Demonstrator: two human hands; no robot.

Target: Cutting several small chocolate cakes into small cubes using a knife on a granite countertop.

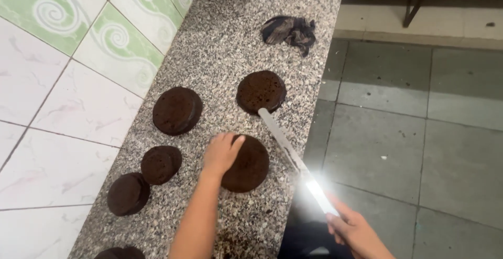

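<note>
Five round chocolate sponge layers lie whole before us on the bench [220,44], a slab of speckled grey granite with a coarse, grainy look, and the dark edge of a sixth shows at the bottom of the view. At far left rises the wall [57,107] of glossy square tiles, some white and faintly veined, some green with pale swirls. Nearest it sit two small cakes, one [128,194] low beside the wall and one [161,164] just up and right of it, both thick, matte and dark brown. Above them rests a larger cake [177,110], a flat disc with a slightly domed, porous top.

Our left hand [221,153] lies flat on the near cake [246,163], fingers held together and pressed on its left rim; this cake sits toward the front edge of the bench. Beyond it is another disc [261,92], crumbly and pitted on top. A long, straight knife blade [283,141] of pale metal runs from that far disc past the right side of the near cake, its lower part lost in glare. Our right hand [356,233] is closed around the knife's handle end, out past the bench edge.

Further back lies a crumpled dark cloth [291,30]. To the right spreads a floor [419,149] of large dull grey tiles.
</note>
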